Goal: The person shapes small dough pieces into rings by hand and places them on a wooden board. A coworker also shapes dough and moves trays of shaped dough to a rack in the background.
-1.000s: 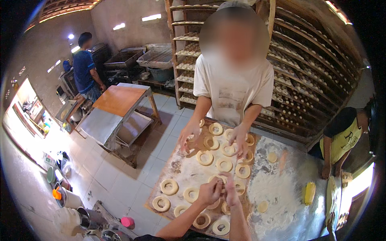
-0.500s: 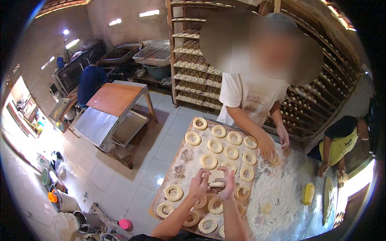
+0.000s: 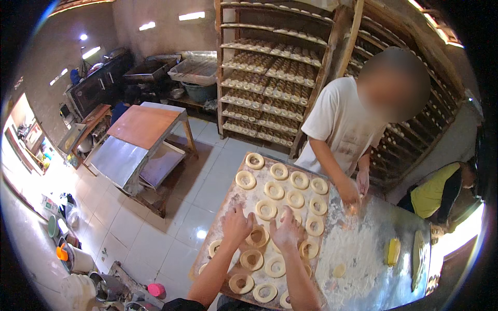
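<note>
Pale dough rings lie in loose rows on a floured wooden board [image 3: 239,198] in front of me. My left hand [image 3: 237,226] is over the board's left side, fingers apart and holding nothing. Opposite it, my right hand [image 3: 286,231] is also open, its fingers curved and spread above the rings. One dough ring [image 3: 258,236] lies flat between my two hands. Closer to me, between my forearms, are another dough ring [image 3: 251,260] and several more. My forearms and right hand partly cover some rings.
A co-worker in a white shirt [image 3: 332,111] works with both hands at the floured metal tabletop [image 3: 358,259]. On it lie a small dough piece [image 3: 339,270], a yellow block [image 3: 393,252] and a long dough strip [image 3: 418,259]. Filled racks [image 3: 223,93] stand behind.
Both hands have let go of the dough ring they held up, and have spread apart. A ring now lies flat between them. The co-worker has shifted right; the person at far right bends lower.
</note>
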`<action>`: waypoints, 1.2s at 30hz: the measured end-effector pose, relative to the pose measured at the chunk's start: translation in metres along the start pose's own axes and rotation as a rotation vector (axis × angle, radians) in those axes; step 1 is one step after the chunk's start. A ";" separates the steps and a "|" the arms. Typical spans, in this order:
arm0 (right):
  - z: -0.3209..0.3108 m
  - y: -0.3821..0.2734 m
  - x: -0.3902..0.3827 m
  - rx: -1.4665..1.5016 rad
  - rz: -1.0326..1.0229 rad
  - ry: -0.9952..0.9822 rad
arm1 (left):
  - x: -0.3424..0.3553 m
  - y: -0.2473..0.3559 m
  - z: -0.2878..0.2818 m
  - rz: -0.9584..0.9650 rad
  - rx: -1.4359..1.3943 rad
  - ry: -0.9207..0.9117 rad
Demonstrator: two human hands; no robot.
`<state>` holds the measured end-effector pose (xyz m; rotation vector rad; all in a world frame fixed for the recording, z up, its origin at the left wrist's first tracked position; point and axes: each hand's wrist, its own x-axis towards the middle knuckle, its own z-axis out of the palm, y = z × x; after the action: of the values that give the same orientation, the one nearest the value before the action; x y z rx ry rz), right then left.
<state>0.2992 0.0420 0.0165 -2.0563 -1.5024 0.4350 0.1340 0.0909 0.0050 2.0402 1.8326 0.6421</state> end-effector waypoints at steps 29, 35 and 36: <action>-0.227 0.261 -0.159 0.672 0.195 -0.131 | -0.200 0.254 0.116 0.145 -0.696 -0.809; -0.254 0.268 -0.167 0.665 0.199 -0.013 | -0.225 0.309 0.096 0.075 -0.900 -0.680; -0.249 0.267 -0.162 0.558 0.222 0.096 | -0.226 0.316 0.097 0.193 -0.780 -0.606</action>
<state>0.5897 -0.2306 0.0445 -1.7633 -0.9564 0.7365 0.4355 -0.1668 0.0617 1.6173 0.8555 0.5724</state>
